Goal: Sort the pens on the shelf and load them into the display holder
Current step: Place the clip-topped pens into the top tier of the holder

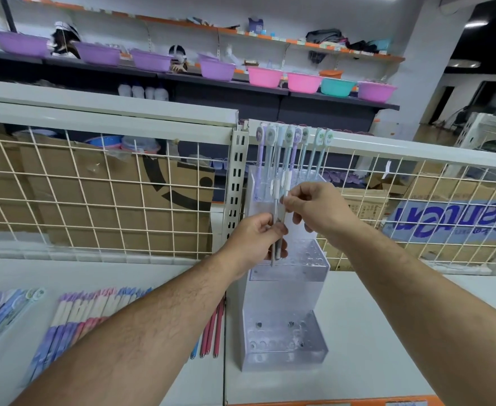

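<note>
Bunch of pens (279,213) upright at dead centre of view, gripped low on the barrels by L hand (254,243), fingers curled tight round them, tips poking out under the fist. At 1 o'clock from that fist, R hand (314,209), thumb and forefinger pinching a single pen (285,197) of the bunch higher up, remaining fingers loosely bent. R above L, nearly touching, both in front of the middle step of the display holder (287,303) (clear plastic, three stepped tiers w/ rows of holes). At 12 o'clock from the hands, standing in the top tier, loaded pens (287,153) in lilac and mint w/ oval toppers, roughly upright in a row. At 8 o'clock from the holder, flat on the white shelf (372,312), loose pens (85,312) in lilac, pink and blue, side by side, partly hidden by L forearm. Just beside the holder's base at 9 o'clock, a few pink-red pens (211,332). Further out at 9 o'clock, bluish packets (0,315). Behind it all, wire grid (94,186) w/ cardboard boxes (109,206) beyond. High at 12 o'clock, coloured plastic basins (264,76) on a far rack.
</note>
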Tool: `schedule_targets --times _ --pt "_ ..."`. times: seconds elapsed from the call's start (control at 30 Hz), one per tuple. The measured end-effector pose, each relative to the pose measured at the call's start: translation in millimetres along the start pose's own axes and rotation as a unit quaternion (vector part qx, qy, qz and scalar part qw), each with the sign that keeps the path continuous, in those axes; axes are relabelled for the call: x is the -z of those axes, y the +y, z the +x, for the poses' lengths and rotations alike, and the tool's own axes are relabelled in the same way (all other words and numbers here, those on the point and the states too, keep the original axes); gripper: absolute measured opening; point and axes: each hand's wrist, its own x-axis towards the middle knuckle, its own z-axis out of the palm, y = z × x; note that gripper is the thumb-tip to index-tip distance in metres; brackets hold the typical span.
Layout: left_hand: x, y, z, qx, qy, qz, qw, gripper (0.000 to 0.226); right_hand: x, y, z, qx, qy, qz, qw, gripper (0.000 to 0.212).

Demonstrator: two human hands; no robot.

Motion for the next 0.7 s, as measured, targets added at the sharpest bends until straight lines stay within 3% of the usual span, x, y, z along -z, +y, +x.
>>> schedule_targets --times 0.17,0.33,0.5,0.7 --pt "-1 -1 0 -0.007 0.006 -0.004 1.0 0.017 -1 0 -4 0.009 -0.019 -0.033 0.999 0.02" --pt "-1 0 1 0.001 0.019 -0.003 1.0 0.018 16 -18 7 0.017 0.064 -0.002 0.998 0.01" --pt "-1 0 1 0.007 0.032 0.015 0.999 0.023 38 -45 27 0.051 0.17 0.0 0.984 0.012" --pt "-1 0 1 0.006 0.033 0.027 0.999 0.023 43 -52 46 0.062 0.226 -0.004 0.972 0.012"
